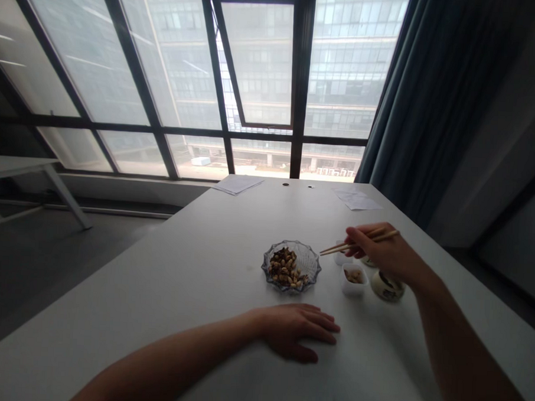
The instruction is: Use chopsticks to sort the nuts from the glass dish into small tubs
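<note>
A scalloped glass dish (pixel 307 256) holds a heap of shelled peanuts (pixel 284 267) on the white table (pixel 180 267). My right hand (pixel 380 250) is shut on a pair of wooden chopsticks (pixel 331 248), their tips held in the air just off the dish's right rim. Under that hand stand a small white square cup (pixel 353 285) with a few peanuts in it, a second white cup (pixel 340 258) and a round patterned ceramic jar (pixel 388 287). My left hand (pixel 297 332) lies flat and empty on the tabletop, just in front of the dish.
Loose sheets of paper (pixel 238 184) lie at the table's far edge, with more paper (pixel 356 198) to the right. Beyond stand large dark-framed windows (pixel 256 64) and a blue-grey curtain (pixel 431 95). Another white table (pixel 12 168) stands at the left.
</note>
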`<state>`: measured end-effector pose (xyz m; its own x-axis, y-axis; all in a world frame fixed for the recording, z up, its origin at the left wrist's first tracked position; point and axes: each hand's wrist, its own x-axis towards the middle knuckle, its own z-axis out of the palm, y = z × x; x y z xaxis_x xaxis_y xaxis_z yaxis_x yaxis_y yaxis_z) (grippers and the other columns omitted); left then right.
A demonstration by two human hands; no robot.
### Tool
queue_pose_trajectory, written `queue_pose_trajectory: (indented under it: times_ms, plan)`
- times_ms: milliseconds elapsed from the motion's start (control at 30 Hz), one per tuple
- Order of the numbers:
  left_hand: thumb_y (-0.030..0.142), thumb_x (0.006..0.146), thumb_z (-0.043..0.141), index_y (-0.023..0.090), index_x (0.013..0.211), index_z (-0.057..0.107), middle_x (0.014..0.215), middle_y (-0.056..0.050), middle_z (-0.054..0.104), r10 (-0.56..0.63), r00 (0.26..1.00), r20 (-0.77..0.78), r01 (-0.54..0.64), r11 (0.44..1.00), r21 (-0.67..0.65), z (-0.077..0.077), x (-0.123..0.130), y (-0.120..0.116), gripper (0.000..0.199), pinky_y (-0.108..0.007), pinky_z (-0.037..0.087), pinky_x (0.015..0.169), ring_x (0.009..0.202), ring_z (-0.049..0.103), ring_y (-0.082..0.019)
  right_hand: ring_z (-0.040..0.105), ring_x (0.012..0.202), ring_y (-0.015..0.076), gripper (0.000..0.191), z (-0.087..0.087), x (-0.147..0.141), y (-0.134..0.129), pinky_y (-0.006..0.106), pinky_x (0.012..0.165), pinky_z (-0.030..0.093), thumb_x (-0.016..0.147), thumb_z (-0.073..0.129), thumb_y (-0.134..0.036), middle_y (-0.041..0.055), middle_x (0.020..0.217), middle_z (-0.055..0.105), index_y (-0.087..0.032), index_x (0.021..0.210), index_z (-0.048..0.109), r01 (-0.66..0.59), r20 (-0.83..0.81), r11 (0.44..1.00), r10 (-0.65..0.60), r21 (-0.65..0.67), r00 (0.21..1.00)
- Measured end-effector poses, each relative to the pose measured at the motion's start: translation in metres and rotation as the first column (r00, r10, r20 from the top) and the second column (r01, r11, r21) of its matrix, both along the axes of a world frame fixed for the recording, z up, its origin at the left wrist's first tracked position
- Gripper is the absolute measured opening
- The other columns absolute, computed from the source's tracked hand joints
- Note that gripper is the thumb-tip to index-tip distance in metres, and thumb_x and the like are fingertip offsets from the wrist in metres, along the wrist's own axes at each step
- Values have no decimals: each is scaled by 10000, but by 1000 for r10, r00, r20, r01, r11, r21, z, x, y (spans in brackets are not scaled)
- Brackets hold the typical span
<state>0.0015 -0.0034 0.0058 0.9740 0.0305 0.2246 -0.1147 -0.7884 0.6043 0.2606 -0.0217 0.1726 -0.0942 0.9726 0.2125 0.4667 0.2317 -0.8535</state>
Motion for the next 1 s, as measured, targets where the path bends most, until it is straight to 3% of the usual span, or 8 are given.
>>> queue_pose_trajectory:
  times_ms: [100, 200, 533, 867, 1000]
  plan:
    - [389, 957, 672, 226, 1531, 539, 1610, -103, 502, -1, 1000, 2, 1, 1000, 1, 0, -1, 0, 612, -397, 264, 1301, 1517, 454, -272, 800, 735, 257, 433, -9, -21, 6, 292, 629, 632, 918, 718, -586, 104, 781, 810, -168, 822, 771, -75, 33, 997, 76, -34, 997]
    - [388, 957, 670, 231, 1534, 535, 1610, -101, 503, 0, 1000, 3, 0, 1000, 1, 0, -1, 0, 614, -405, 259, 1302, 1516, 455, -272, 783, 665, 242, 378, -20, -36, 12, 267, 570, 587, 901, 757, -517, 89, 677, 780, -168, 757, 747, -70, 50, 997, 71, -22, 996]
    - [406, 955, 668, 217, 1528, 543, 1604, -123, 506, -5, 1000, -17, 5, 1000, -4, 1, -3, 1, 616, -429, 267, 1299, 1517, 453, -294, 752, 600, 226, 384, -40, -57, 22, 268, 558, 536, 858, 792, -514, 58, 603, 728, -170, 715, 700, -114, 56, 993, 114, -3, 992]
    - [390, 952, 664, 213, 1525, 547, 1615, -111, 492, 3, 999, -33, -3, 1000, -8, 2, -4, 0, 611, -431, 256, 1303, 1528, 437, -288, 724, 557, 198, 348, -45, -58, 25, 252, 542, 486, 943, 689, -438, 9, 565, 674, -197, 701, 619, -120, 153, 991, 111, 50, 982]
    - [403, 957, 655, 207, 1530, 542, 1619, -106, 489, 1, 1000, -28, -1, 1000, -9, 1, -5, 0, 617, -420, 251, 1305, 1530, 433, -281, 725, 577, 196, 332, -37, -53, 21, 254, 556, 494, 950, 679, -427, 13, 585, 688, -197, 716, 633, -102, 136, 993, 94, 52, 986]
